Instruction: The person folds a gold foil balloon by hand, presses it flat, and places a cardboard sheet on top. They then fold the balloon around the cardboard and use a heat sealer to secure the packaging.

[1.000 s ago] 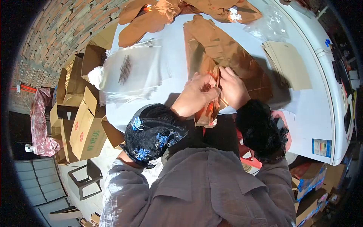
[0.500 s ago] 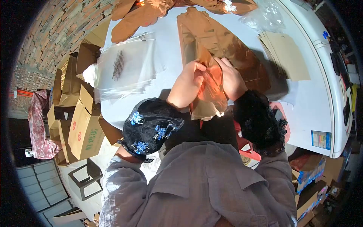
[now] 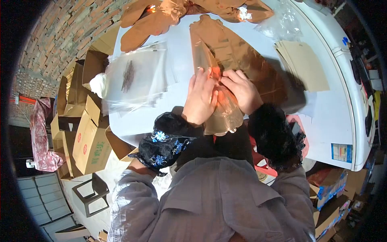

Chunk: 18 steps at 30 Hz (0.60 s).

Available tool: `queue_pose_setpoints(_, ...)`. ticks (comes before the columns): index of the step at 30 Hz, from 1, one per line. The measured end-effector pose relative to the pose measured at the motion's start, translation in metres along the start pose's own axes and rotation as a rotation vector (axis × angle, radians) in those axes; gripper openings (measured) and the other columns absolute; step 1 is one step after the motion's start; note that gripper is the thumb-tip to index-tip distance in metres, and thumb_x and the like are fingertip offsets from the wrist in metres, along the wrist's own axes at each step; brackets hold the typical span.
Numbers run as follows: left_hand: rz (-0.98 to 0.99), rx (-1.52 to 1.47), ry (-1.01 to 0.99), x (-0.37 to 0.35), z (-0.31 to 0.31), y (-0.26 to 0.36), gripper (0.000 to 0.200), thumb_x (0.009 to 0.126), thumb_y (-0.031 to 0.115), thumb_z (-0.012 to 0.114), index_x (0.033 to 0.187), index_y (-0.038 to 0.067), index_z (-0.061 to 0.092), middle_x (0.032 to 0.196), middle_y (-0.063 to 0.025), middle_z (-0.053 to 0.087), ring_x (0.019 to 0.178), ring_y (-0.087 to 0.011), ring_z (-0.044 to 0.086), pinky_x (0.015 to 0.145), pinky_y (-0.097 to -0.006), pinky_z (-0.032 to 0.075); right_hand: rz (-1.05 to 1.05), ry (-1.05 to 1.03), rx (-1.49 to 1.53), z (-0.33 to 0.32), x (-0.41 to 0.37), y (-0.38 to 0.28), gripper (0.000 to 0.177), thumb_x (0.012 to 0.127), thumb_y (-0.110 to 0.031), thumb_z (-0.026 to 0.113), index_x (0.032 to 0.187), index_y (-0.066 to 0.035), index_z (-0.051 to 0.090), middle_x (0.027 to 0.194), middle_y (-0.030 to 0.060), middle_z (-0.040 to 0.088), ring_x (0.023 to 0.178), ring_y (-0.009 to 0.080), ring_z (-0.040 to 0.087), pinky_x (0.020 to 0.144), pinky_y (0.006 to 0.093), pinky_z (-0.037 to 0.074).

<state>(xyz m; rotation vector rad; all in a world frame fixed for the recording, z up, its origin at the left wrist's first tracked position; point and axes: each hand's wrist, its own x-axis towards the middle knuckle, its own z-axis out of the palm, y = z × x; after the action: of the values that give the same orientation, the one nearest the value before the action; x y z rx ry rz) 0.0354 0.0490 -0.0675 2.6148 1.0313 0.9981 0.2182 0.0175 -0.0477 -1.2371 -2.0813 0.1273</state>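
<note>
A shiny copper-coloured foil piece point(image 3: 225, 115) lies gathered between my two hands at the near edge of the white table. My left hand point(image 3: 201, 94) has its fingers bent round the gathered part from the left. On the right side my right hand point(image 3: 242, 90) pinches the same foil, its fingers close to those of my left hand. A larger copper-brown foil sheet point(image 3: 250, 60) spreads flat behind and to the right of my hands. More copper foil pieces point(image 3: 153, 24) lie at the far edge of the table.
Clear plastic sleeves point(image 3: 145, 72) are stacked on the white table point(image 3: 330, 117) at the left. Beige cards point(image 3: 306, 66) and crumpled clear plastic point(image 3: 282, 24) lie at the right. Cardboard boxes point(image 3: 90, 141) and a dark stool point(image 3: 92, 195) stand on the left floor.
My left hand has turned, and its fingers now close over the foil near my right fingertips. The foil is drawn in at the middle, with its near end fanned out.
</note>
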Motion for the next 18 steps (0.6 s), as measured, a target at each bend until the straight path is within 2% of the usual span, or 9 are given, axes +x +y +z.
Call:
queue_pose_setpoints(4,-0.093,-0.033,-0.066,-0.005,0.007,-0.001,0.03,0.09,0.01,0.054,0.117,-0.001,0.048,0.144,-0.0248,0.04,0.138,-0.043,0.032,0.114,-0.0512,0.024,-0.015,0.045,0.035,0.002,0.001,0.0,0.03,0.081,-0.017,0.058,0.104,0.001,0.062,0.106,0.0141,0.057,0.096,0.0349,0.055,0.08,0.0398,0.049)
queue_pose_setpoints(10,-0.052,0.028,-0.052,-0.008,0.011,-0.002,0.023,0.091,0.011,0.053,0.11,-0.001,0.048,0.146,-0.0264,0.037,0.138,-0.0421,0.033,0.113,-0.0518,0.026,-0.052,0.063,0.085,0.004,0.0,0.007,0.028,0.082,-0.016,0.058,0.103,0.003,0.061,0.106,0.0172,0.057,0.094,0.0365,0.055,0.08,0.0398,0.048)
queue_pose_setpoints(15,-0.039,0.053,-0.014,-0.008,0.011,0.002,0.03,0.091,0.012,0.053,0.118,0.0,0.048,0.145,-0.0255,0.04,0.136,-0.0421,0.036,0.113,-0.0511,0.029,-0.005,0.072,0.095,-0.001,0.004,0.007,0.032,0.085,-0.012,0.055,0.113,0.003,0.06,0.111,0.0199,0.059,0.098,0.0367,0.058,0.083,0.0392,0.049)
queue_pose_setpoints(18,-0.028,0.104,-0.045,-0.006,0.008,0.005,0.035,0.092,0.012,0.053,0.124,-0.001,0.047,0.144,-0.0252,0.04,0.136,-0.0425,0.037,0.113,-0.0506,0.029,0.256,0.056,0.172,-0.027,0.009,-0.005,0.033,0.09,-0.006,0.051,0.122,0.001,0.057,0.115,0.0186,0.062,0.106,0.0341,0.06,0.089,0.0378,0.048)
